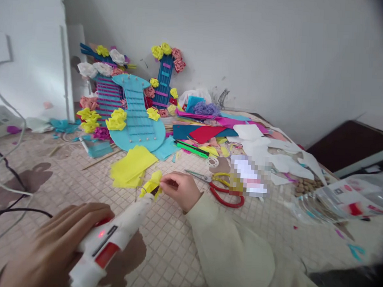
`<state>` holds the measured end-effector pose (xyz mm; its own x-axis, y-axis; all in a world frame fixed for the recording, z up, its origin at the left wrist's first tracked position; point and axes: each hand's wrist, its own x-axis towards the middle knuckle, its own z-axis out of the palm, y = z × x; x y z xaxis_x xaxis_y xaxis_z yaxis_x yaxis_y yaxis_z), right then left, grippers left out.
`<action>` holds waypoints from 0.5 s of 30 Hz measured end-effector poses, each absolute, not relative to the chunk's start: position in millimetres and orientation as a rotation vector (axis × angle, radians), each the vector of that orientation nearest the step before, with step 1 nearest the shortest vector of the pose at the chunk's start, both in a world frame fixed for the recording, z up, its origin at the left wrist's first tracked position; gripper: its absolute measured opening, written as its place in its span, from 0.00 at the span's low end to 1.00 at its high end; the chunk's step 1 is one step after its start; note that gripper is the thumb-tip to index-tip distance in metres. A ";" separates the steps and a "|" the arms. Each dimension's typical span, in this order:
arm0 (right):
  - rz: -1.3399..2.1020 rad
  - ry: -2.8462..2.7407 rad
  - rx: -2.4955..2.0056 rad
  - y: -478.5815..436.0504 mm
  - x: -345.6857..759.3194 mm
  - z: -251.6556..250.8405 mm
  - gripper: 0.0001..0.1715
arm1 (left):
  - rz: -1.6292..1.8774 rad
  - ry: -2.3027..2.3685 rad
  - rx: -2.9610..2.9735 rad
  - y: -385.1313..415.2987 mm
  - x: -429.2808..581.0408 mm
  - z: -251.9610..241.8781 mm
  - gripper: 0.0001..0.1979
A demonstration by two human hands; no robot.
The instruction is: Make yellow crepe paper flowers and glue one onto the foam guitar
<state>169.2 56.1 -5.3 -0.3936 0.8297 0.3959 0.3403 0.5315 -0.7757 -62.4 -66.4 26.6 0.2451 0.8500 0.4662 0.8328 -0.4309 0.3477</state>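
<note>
My left hand point(65, 233) is wrapped round a white hot glue gun point(121, 230) with a red light glowing on its side. The gun's tip meets a small piece of crumpled yellow crepe paper point(152, 183). My right hand point(181, 189) is closed in a pinch at the right edge of that piece. Just behind lies a stack of flat yellow paper sheets point(132, 166). A light blue guitar-shaped cutout point(136, 118) with strings and yellow paper flowers point(117, 120) leans farther back.
Red-handled scissors point(225, 200) and a green utility knife point(191, 148) lie to the right, near a blurred-out rectangle. White paper scraps point(259, 150), a clear plastic bag point(346, 200) and pebbles point(308, 186) are beyond. Cables point(20, 185) run along the left. Decorated stringed pieces point(163, 83) stand against the wall.
</note>
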 end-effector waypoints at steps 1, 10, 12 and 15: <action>0.782 -1.955 -0.952 55.9 169.4 -5.0 0.03 | 0.934 1.632 2.507 -61.3 -55.7 25.5 0.11; 0.820 -1.956 -0.974 54.7 171.4 3.2 0.03 | 0.772 1.654 2.630 -54.7 -55.5 22.2 0.10; 0.822 -1.960 -0.980 54.8 171.1 4.2 0.03 | 0.742 1.662 2.648 -54.5 -55.3 22.4 0.10; 0.821 -1.961 -0.978 55.1 170.5 4.4 0.04 | 0.719 1.656 2.647 -53.4 -54.5 22.4 0.09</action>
